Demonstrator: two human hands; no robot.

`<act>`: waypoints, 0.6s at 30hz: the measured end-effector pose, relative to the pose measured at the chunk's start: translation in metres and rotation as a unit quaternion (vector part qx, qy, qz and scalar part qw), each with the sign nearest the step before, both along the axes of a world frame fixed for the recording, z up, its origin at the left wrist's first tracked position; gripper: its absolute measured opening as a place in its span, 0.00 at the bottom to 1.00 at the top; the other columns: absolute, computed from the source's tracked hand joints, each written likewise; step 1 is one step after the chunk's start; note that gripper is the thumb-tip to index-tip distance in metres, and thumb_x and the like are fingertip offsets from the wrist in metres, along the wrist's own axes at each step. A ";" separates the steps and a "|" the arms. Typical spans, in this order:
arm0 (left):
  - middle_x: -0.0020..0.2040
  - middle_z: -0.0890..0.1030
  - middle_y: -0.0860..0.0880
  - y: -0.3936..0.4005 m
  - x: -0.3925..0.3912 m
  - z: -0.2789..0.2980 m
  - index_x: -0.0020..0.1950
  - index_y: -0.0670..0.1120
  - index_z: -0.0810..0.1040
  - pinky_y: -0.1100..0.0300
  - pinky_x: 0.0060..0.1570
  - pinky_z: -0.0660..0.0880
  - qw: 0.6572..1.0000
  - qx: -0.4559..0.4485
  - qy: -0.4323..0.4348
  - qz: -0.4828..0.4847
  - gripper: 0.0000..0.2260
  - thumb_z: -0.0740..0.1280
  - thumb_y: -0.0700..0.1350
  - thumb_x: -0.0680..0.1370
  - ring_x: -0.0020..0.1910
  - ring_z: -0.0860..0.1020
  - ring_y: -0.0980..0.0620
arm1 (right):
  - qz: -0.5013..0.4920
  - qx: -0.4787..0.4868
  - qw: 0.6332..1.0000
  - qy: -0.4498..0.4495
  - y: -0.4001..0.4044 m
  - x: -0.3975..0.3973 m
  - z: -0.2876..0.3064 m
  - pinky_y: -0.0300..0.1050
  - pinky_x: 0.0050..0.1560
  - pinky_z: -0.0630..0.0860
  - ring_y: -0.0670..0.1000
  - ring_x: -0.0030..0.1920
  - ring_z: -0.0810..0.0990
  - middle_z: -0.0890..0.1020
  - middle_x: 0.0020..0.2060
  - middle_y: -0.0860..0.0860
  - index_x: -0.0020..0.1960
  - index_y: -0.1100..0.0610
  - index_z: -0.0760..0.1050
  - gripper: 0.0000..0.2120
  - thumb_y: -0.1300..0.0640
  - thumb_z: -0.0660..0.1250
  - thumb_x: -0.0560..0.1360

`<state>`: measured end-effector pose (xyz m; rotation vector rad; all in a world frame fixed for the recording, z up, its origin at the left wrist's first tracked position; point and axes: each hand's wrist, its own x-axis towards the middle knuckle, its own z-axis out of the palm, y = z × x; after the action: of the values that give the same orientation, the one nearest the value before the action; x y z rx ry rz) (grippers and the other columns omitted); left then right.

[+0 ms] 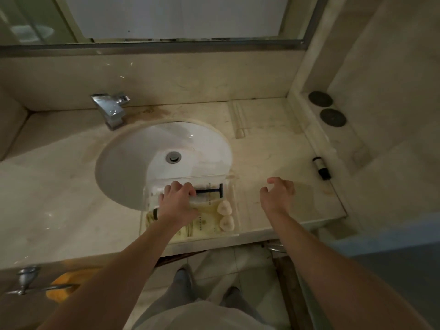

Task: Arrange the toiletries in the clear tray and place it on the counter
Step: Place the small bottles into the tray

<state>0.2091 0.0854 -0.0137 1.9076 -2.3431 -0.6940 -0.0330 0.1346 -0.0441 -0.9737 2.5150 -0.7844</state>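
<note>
Two hands, left (177,201) gripping black razor (209,191) in clear tray (234,206), right (277,194) loosely open, labels unreadable.

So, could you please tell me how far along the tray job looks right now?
Mostly arranged: two yellow bottles already lie in the clear tray. In hand: the left hand is setting the black razor in place. Left: the small dark bottle lies out on the counter; the right hand hovers empty.
</note>
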 end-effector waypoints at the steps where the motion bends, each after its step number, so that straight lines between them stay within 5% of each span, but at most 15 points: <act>1: 0.55 0.69 0.50 0.001 -0.009 0.000 0.56 0.52 0.73 0.53 0.61 0.63 1.000 -0.002 0.003 -0.006 0.20 0.70 0.42 0.66 0.59 0.67 0.47 | -0.003 0.012 1.000 0.001 0.001 -0.008 -0.001 0.52 0.63 0.69 0.58 0.63 0.67 0.68 0.65 0.56 0.60 0.54 0.74 0.15 0.58 0.64 0.73; 10: 0.55 0.73 0.49 -0.006 -0.060 -0.010 0.56 0.49 0.76 0.52 0.59 0.65 0.999 -0.034 0.018 0.013 0.14 0.65 0.44 0.71 0.59 0.69 0.46 | -0.040 0.119 0.992 0.025 -0.004 -0.086 -0.005 0.51 0.68 0.63 0.61 0.72 0.59 0.53 0.77 0.55 0.72 0.52 0.64 0.25 0.53 0.61 0.75; 18: 0.54 0.74 0.48 -0.015 -0.076 -0.017 0.53 0.49 0.77 0.51 0.60 0.66 0.998 -0.056 0.025 0.032 0.10 0.65 0.43 0.72 0.57 0.70 0.46 | -0.059 0.127 0.989 0.042 -0.009 -0.144 -0.013 0.55 0.69 0.59 0.63 0.70 0.60 0.62 0.72 0.59 0.71 0.55 0.65 0.26 0.57 0.62 0.73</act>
<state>0.1327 0.0705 -0.0303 1.8869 -2.2311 -0.5842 -0.1774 0.1253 -0.0570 -0.7916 2.6822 -0.4472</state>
